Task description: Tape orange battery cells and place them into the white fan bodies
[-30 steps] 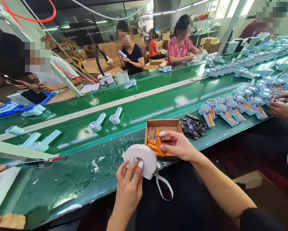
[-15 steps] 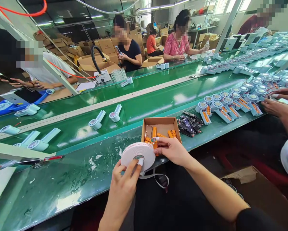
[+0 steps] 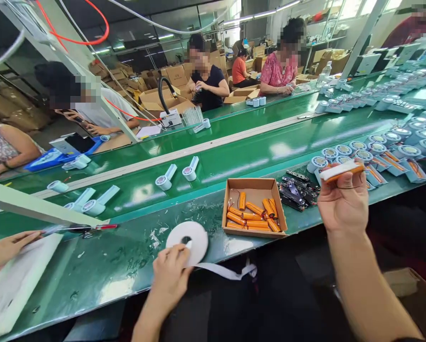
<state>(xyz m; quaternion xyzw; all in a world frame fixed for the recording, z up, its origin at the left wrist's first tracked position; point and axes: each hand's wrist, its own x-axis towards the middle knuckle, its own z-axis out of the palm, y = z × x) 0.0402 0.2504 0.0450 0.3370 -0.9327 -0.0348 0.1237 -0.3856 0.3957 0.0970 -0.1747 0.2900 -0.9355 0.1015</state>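
Note:
My left hand [image 3: 172,270] has its fingers on a roll of white tape [image 3: 197,237], at the centre hole. The roll lies on the green bench, and its loose tail [image 3: 220,270] hangs over the front edge. Raised at the right, my right hand [image 3: 346,206] grips an orange battery pack [image 3: 354,170] with a white strip [image 3: 337,169] along its top. Between my hands stands an open cardboard box [image 3: 253,184] holding several orange battery packs [image 3: 253,216]. Dark circuit boards [image 3: 296,192] lie in a pile right of the box.
Rows of pale blue round-headed housings [image 3: 364,156] cover the bench at the right. More housings [image 3: 164,182] sit on the green conveyor. A co-worker's hand [image 3: 11,249] rests by a white board [image 3: 20,285] at the left. Other people sit across the line.
My right hand has moved from the box to the right, lifting a battery pack with a white strip. The tape roll, tilted up before, now lies lower on the bench. The view has shifted.

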